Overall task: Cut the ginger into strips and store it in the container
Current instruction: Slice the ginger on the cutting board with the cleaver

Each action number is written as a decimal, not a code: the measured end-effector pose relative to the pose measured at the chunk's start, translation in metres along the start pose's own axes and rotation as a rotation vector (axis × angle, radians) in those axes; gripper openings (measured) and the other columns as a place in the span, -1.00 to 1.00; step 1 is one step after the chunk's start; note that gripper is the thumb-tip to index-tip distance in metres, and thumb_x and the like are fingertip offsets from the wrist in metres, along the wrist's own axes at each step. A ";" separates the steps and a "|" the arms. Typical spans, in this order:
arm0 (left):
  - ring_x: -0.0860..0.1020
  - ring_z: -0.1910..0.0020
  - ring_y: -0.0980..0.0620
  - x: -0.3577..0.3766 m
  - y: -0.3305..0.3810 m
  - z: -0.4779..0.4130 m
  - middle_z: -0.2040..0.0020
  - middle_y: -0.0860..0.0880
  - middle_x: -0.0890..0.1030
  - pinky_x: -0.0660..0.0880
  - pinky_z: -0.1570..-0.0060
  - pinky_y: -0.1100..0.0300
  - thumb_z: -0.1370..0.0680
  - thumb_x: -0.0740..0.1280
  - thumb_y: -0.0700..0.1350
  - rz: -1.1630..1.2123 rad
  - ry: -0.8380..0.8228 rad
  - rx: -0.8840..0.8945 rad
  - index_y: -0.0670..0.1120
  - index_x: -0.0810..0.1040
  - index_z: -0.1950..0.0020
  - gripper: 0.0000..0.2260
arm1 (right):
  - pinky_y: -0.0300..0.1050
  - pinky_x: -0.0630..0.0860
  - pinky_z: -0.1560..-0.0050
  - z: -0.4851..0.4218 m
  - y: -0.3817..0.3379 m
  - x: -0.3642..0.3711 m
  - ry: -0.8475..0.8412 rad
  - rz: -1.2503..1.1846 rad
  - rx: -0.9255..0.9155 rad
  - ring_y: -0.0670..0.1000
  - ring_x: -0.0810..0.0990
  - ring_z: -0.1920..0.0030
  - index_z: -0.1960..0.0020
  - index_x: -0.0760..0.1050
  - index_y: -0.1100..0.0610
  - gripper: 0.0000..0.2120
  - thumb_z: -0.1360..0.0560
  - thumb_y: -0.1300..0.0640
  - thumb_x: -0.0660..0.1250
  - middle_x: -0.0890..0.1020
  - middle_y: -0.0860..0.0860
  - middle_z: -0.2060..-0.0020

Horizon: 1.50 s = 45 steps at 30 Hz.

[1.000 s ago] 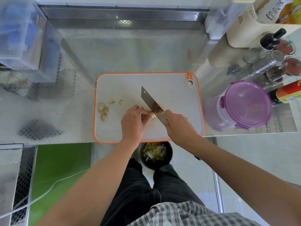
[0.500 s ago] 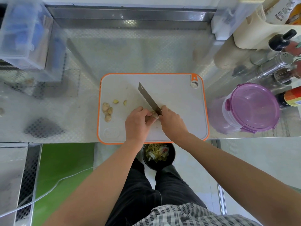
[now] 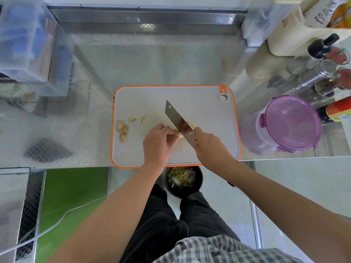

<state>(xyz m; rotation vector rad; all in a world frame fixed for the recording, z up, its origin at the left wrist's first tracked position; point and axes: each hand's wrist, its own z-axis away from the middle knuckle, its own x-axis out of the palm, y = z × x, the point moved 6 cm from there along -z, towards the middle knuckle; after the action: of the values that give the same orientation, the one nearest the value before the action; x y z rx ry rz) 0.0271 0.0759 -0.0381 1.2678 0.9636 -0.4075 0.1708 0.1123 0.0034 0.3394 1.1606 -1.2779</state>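
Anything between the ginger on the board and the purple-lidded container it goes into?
Yes: the purple lid sits on the container, covering its opening. Otherwise, nothing visible lies on the counter between the cutting board and it.

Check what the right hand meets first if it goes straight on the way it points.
The right hand would probably meet the ginger piece, just ahead under the cleaver it grips; the left hand holds that piece right behind. Depth unclear from one view.
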 end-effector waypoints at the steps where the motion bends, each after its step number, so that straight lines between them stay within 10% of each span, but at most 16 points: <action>1: 0.53 0.23 -0.02 0.000 0.000 0.000 0.24 0.01 0.57 0.34 0.33 0.18 -0.40 0.51 -0.04 0.001 -0.004 -0.006 -0.11 0.63 0.16 -0.84 | -0.06 0.28 0.28 0.000 -0.001 0.001 0.002 0.009 0.011 0.13 0.37 0.27 -0.23 0.26 0.20 -0.79 -0.60 0.25 0.08 0.38 0.04 0.27; 14: 0.51 0.23 -0.02 0.001 0.000 0.001 0.25 0.02 0.54 0.34 0.34 0.16 -0.42 0.50 -0.05 0.015 -0.012 -0.010 -0.10 0.62 0.18 -0.85 | -0.01 0.33 0.28 -0.037 -0.010 0.027 0.032 -0.016 0.093 0.19 0.51 0.20 -0.08 0.23 0.17 -0.89 -0.59 0.29 0.11 0.51 0.11 0.08; 29: 0.54 0.22 -0.04 0.000 0.000 0.001 0.24 -0.01 0.56 0.34 0.32 0.18 -0.40 0.51 -0.06 0.008 -0.001 0.001 -0.13 0.63 0.15 -0.83 | -0.08 0.13 0.45 -0.009 -0.002 -0.001 0.029 -0.044 -0.008 0.12 0.31 0.37 0.04 0.14 0.12 -0.86 -0.58 0.28 0.10 0.32 0.01 0.39; 45: 0.53 0.22 -0.05 0.003 -0.003 0.000 0.23 0.01 0.56 0.42 0.35 0.11 -0.40 0.50 -0.04 0.027 -0.015 -0.006 -0.11 0.62 0.17 -0.84 | -0.08 0.27 0.35 -0.035 -0.011 0.025 0.041 0.109 0.058 0.16 0.52 0.22 -0.19 0.22 0.22 -0.81 -0.59 0.29 0.12 0.46 0.07 0.15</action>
<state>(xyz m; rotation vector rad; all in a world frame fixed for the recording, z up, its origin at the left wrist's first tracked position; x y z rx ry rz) 0.0267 0.0757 -0.0425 1.2697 0.9336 -0.3920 0.1407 0.1212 -0.0284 0.4677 1.1257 -1.2160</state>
